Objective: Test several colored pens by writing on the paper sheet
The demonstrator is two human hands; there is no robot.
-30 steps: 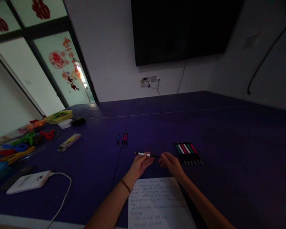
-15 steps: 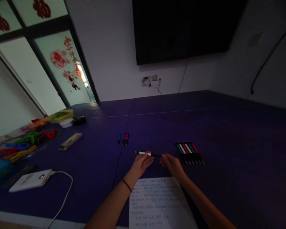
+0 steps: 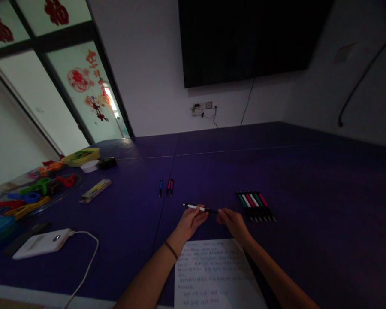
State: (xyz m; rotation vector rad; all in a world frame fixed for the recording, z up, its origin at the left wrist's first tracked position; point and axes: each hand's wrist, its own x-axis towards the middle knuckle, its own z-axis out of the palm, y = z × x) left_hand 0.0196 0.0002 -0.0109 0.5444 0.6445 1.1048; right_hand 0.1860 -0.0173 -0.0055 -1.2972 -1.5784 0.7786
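A white pen with a black grip (image 3: 195, 207) is held level above the table between both hands. My left hand (image 3: 190, 222) pinches its barrel near the middle. At the pen's black end, on the right, the fingers of my right hand (image 3: 231, 219) are closed on the tip. Beneath my wrists lies a sheet of paper covered in handwriting (image 3: 215, 274). To the right of my right hand, a row of several pens (image 3: 255, 206) with green, white and red barrels lies side by side. Beyond my left hand are a blue pen (image 3: 161, 188) and two pink pens (image 3: 169, 188).
On the purple table (image 3: 131, 231), a white power bank (image 3: 43, 243) trails a cable at left. Behind it are a small narrow box (image 3: 95, 191), a tray of colourful scissors (image 3: 41, 189), a yellow basket (image 3: 81, 157) and a roll of white tape (image 3: 90, 166).
Both hands have stayed nearly in place with the pen between them. My right hand has shifted very slightly to the right at the tip.
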